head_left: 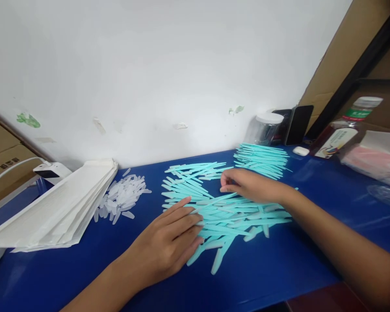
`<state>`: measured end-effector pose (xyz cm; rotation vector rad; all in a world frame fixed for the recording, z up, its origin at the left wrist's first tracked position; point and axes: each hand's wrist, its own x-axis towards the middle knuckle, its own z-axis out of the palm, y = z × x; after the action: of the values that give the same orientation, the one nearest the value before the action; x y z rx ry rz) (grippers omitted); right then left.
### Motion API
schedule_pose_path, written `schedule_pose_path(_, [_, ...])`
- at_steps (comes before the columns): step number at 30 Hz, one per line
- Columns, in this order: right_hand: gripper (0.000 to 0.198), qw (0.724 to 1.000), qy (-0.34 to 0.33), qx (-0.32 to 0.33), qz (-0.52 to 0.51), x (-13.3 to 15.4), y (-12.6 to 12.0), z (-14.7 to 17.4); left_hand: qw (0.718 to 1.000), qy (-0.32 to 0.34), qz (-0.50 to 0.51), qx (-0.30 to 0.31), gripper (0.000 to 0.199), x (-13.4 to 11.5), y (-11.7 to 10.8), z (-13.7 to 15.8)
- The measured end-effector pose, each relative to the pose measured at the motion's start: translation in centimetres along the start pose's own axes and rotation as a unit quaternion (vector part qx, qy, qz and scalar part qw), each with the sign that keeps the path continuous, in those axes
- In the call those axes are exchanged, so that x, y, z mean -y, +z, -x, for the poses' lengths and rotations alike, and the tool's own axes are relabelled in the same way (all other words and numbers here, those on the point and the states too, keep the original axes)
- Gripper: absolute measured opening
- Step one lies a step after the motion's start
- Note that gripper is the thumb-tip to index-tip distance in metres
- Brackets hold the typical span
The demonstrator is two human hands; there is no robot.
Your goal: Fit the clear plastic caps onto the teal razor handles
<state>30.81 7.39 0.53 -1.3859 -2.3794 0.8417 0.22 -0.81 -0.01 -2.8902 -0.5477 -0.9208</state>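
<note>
A loose heap of slim turquoise eyebrow razors (234,221) with pale translucent covers on their ends lies in the middle of the blue table. At the heap's left edge, my left hand (172,236) has its fingers closed around the covered end of one razor (196,211), which slants up to the right. My right hand (247,184) hovers over the heap's far side, thumb and fingers curled into a pinch. Whatever is between those fingertips, if anything, is hidden. Behind, more razors (185,182) are spread out, and a neater stack (261,159) lies back right.
Small clear plastic covers (125,195) are piled left, beside a stack of white paper sleeves (61,203) and a white device with a cable (52,171). At back right stand a lidded jar (264,130), a dark phone (299,125), a white case (300,151) and a bottle (341,134).
</note>
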Motion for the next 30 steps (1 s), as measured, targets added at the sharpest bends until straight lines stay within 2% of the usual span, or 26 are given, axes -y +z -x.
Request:
schedule_pose_path(2, [0.028, 0.999, -0.016, -0.039, 0.009, 0.0, -0.2, -0.1, 1.000, 0.002, -0.003, 0.000, 0.018, 0.1, 0.0, 0.0])
schedule_pose_path(4, [0.025, 0.998, -0.040, -0.047, 0.022, -0.1, -0.1, -0.2, 1.000, 0.002, -0.004, -0.002, 0.017, 0.1, -0.1, 0.0])
schedule_pose_path(10, [0.015, 0.998, -0.049, 0.009, 0.045, -0.4, 0.7, -0.3, 1.000, 0.008, -0.011, -0.008, 0.016, -0.1, 0.0, 0.0])
schedule_pose_path(16, [0.025, 0.999, -0.047, 0.020, 0.003, -0.3, 0.6, -0.2, 1.000, 0.003, -0.021, -0.010, 0.016, 0.0, 0.1, 0.2])
schedule_pose_path(22, [0.048, 0.997, 0.012, 0.069, -0.009, -0.5, -0.9, 0.7, 0.999, 0.004, -0.026, -0.022, 0.018, 0.2, -0.2, 0.1])
schedule_pose_path(26, [0.045, 0.991, 0.046, 0.121, -0.012, -0.6, -1.5, 1.1, 0.999, 0.001, -0.024, -0.022, 0.020, 0.2, -0.2, 0.2])
schedule_pose_path(30, [0.040, 0.994, 0.037, 0.104, 0.014, -0.4, -1.4, 0.9, 1.000, 0.005, -0.021, -0.019, 0.019, 0.2, -0.2, 0.3])
